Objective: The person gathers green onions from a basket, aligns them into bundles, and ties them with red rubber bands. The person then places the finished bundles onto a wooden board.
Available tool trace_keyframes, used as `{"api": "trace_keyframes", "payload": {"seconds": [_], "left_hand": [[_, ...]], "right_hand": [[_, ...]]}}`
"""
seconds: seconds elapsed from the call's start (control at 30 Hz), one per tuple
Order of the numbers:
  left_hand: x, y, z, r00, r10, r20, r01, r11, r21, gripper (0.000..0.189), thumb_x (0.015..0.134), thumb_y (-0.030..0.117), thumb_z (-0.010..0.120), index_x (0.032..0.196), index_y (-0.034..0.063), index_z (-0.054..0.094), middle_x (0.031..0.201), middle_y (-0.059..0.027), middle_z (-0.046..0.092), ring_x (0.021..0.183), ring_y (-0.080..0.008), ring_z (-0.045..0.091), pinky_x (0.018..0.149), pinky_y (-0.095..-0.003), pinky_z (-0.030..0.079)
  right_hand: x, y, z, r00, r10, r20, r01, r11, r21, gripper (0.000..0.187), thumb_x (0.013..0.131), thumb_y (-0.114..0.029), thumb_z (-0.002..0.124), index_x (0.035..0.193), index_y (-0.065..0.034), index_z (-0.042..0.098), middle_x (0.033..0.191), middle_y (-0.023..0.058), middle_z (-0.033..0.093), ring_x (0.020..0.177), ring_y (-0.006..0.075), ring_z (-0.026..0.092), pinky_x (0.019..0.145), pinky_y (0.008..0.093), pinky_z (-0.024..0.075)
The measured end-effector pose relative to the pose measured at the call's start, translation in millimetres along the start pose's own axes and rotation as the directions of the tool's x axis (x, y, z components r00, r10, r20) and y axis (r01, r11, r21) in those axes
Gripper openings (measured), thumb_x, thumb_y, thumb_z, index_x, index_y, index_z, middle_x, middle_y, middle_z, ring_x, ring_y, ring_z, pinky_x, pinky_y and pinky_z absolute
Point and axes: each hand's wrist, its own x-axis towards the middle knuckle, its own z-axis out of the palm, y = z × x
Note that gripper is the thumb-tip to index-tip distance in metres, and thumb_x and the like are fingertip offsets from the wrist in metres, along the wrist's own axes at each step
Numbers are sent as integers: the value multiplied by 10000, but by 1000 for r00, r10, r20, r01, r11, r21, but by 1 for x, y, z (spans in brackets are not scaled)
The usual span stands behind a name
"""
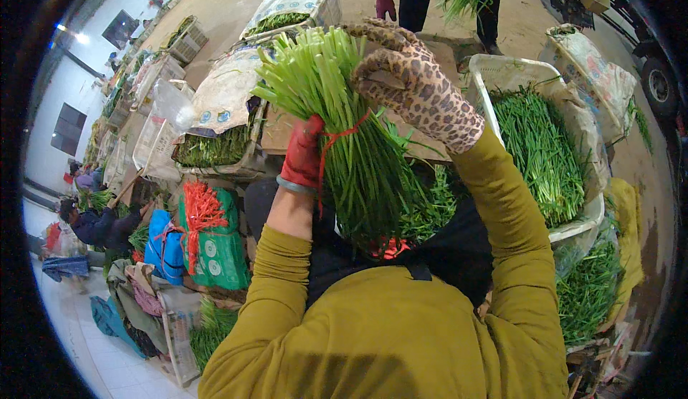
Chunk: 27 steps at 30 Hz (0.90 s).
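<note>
A thick bundle of green leafy stalks, perhaps garlic chives [344,98], is held upright before me with its pale cut ends at the top. Red twine [344,133] is wrapped around its middle, with a loose end hanging down. My left hand [305,154], in a red glove, grips the bundle's left side at the twine. My right hand [406,79], in a leopard-print glove, is curved beside the cut ends on the right; whether its fingers touch them is unclear. Loose greens [430,205] lie below the bundle, near my lap.
A white plastic crate [578,231] of greens stands at right, and cloth-covered crates [228,90] at upper left. Red twine strands [203,211] lie on a green package [217,254]. A person [102,224] sits at far left; another person's gloved hand [385,4] hangs beyond.
</note>
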Motion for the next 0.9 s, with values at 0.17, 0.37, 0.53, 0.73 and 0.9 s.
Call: {"api": "trace_keyframes", "payload": {"seconds": [0.17,0.37,0.53,0.73,0.9], "left_hand": [[2,-1,-3,998,-22,62,13,991,132,914,742,504,750,1427,44,358,1331,-112,526,1183,-269,554,1040,-441,432],[0,8,-7,987,-102,126,83,986,144,908,762,496,733,1442,44,336,1354,-115,507,1210,-273,534,1036,-435,429],[-8,-2,2,986,-166,18,165,986,32,784,810,356,728,1422,29,362,1322,-120,535,1174,-255,556,997,-406,451],[-4,-5,13,990,-129,-54,136,978,157,714,810,268,719,1395,23,392,1305,-113,547,1136,-242,576,958,-387,478],[2,-7,10,989,-146,29,135,963,233,670,805,228,716,1374,28,424,1266,-100,580,1118,-222,588,948,-368,486]], "right_hand": [[-8,2,0,999,16,49,-18,999,47,160,818,-81,699,965,-62,640,1355,152,513,1231,347,477,1014,437,398],[-5,14,12,998,55,30,-59,986,156,166,823,-107,683,966,-30,652,1276,165,571,1203,364,513,993,437,434],[-2,22,-3,885,418,205,-464,754,466,212,832,-123,694,1021,-34,657,1278,160,568,1156,308,560,941,399,472],[24,16,-6,966,113,232,-194,909,368,312,842,-177,692,1124,-55,639,1332,132,532,1199,275,529,995,418,429],[31,16,15,924,-81,373,125,987,-97,341,830,-200,698,1141,-72,638,1338,129,529,1204,292,521,1006,428,417]]}}
